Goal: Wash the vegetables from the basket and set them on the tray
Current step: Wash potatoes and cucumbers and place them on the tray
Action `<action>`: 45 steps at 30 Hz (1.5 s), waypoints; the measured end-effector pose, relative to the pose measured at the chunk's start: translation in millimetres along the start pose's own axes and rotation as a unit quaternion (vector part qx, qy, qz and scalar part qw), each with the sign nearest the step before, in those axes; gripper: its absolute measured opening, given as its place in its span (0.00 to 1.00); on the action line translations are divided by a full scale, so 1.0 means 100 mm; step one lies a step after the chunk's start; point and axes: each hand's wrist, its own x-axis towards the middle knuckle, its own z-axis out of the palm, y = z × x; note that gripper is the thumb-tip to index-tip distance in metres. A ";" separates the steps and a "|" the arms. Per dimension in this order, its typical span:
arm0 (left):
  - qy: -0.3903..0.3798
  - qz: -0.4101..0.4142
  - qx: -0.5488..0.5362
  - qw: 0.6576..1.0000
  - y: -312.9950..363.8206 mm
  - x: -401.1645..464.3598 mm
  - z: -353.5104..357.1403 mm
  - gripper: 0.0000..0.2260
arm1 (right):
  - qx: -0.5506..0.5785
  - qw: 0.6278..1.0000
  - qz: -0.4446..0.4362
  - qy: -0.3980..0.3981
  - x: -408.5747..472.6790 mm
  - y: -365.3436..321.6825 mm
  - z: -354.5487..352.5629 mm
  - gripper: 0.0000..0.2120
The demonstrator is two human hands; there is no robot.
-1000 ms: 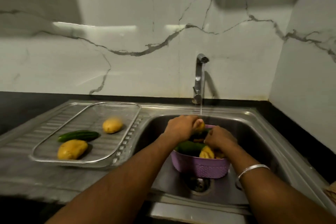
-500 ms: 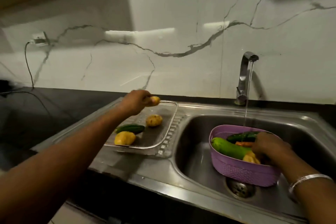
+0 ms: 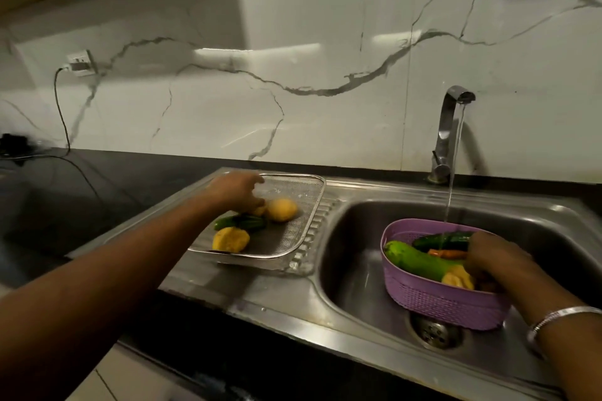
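Observation:
A metal mesh tray (image 3: 313, 195) lies on the sink's draining board. In it are two yellow potatoes (image 3: 282, 209) (image 3: 230, 239) and a dark cucumber (image 3: 242, 222). My left hand (image 3: 236, 189) is low over the tray, its fingers around a small potato (image 3: 259, 211) that touches the mesh beside the larger one. A purple basket (image 3: 439, 303) stands in the sink under the running water. It holds a light green gourd (image 3: 417, 261), a dark cucumber (image 3: 438, 240), a carrot (image 3: 448, 253) and a potato (image 3: 457, 280). My right hand (image 3: 495, 259) reaches into the basket, its fingertips hidden among the vegetables.
The tap (image 3: 447, 133) at the back pours water into the basket. The steel sink (image 3: 351, 257) has a drain (image 3: 435, 332) just in front of the basket. A black counter (image 3: 65, 195) lies to the left, with a wall socket (image 3: 78, 62) and a cable above it.
My left hand carried the small potato from under the tap to the tray and lowered it onto the mesh. My right hand stayed in the basket. The view turned left.

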 end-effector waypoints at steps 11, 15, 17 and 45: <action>0.007 0.224 -0.249 0.942 2.20 -0.01 0.22 0.14 | 0.050 0.978 0.029 0.199 0.07 0.21 -0.06 0.13; -0.195 0.274 -0.236 0.912 3.11 0.05 0.60 0.14 | 0.018 0.991 -0.009 0.132 0.15 0.28 -0.04 0.16; -0.237 0.281 -0.213 0.905 3.40 0.04 0.81 0.14 | -0.020 0.996 -0.027 0.088 0.14 0.26 -0.03 0.17; -0.057 0.179 -0.593 0.783 3.17 0.45 1.24 0.31 | 0.664 0.746 0.050 -0.005 0.42 0.01 0.00 0.10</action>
